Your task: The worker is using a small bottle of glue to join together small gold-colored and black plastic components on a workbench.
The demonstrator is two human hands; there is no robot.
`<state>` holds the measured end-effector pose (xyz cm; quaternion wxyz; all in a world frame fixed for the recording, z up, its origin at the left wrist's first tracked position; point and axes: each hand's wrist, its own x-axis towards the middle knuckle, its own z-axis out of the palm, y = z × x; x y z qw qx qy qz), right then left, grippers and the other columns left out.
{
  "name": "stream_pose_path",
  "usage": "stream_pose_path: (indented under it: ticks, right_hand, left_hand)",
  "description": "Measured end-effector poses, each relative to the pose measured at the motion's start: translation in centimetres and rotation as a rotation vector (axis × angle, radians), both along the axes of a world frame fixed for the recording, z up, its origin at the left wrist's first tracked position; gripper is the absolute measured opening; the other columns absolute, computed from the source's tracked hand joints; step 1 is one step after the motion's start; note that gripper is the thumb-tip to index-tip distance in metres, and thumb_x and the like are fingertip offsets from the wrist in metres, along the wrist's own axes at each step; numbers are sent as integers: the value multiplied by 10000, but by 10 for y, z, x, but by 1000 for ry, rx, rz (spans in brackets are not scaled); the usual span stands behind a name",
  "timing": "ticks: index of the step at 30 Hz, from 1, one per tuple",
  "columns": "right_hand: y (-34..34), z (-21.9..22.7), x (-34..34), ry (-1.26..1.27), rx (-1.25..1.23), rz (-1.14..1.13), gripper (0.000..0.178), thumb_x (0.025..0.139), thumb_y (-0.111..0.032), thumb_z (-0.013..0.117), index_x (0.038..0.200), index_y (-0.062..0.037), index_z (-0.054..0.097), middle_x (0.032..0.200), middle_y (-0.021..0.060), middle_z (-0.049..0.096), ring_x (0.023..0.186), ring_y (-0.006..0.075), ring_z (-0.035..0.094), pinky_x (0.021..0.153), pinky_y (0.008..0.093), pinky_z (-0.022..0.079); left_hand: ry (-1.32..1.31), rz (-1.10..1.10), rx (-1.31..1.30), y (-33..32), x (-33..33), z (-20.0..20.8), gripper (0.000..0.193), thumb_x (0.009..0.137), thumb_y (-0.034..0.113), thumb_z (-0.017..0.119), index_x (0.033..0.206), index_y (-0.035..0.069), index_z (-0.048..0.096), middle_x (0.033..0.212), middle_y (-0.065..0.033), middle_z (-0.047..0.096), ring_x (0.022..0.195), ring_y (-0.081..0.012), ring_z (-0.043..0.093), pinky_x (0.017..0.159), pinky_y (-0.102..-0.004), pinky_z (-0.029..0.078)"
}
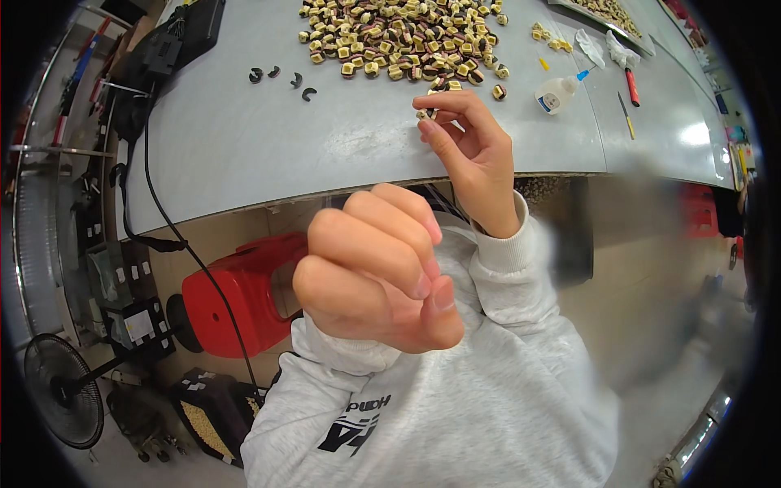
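My right hand (476, 150) is over the table's near edge, its thumb and forefinger pinching a small cream-and-dark piece (425, 115). Just beyond it spreads a big pile of similar small pieces (399, 41), cream with black and pinkish bands. A few loose pieces lie at the pile's near side. Closer to the camera, my left hand (374, 268) is raised in front of my chest with its fingers curled in and the thumb pressed against them. Whatever it may hold is hidden inside the fingers.
Several black curved bits (297, 80) lie left of the pile. To the right are a clear bottle with a blue needle tip (557, 95), a red-handled tool (632, 88), a thin yellow-handled blade (626, 115), crumpled white tissue (621, 51) and a filled tray (606, 12). A red stool (236, 297) stands below.
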<state>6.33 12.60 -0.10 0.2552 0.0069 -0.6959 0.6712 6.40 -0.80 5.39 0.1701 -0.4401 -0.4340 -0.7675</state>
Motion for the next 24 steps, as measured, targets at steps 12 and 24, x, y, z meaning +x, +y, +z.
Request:
stream_pose_path:
  ticks: [12, 24]
  right_hand:
    - [0, -1, 0, -7, -4, 12, 201, 890, 36, 571, 1090, 31, 574, 1077, 60, 567, 890, 87, 534, 763, 219, 458]
    - [0, 1, 1, -6, -26, 26, 238, 889, 41, 561, 1127, 39, 559, 1105, 91, 580, 902, 96, 537, 785, 229, 458]
  left_hand:
    - [-213, -425, 216, 6, -3, -3, 379, 707, -54, 651, 860, 135, 360, 826, -30, 477, 644, -124, 497, 689, -313, 455]
    - [-707, -815, 432, -1, -5, 4, 235, 824, 61, 590, 800, 133, 368, 712, 12, 410, 625, -114, 414, 645, -272, 371]
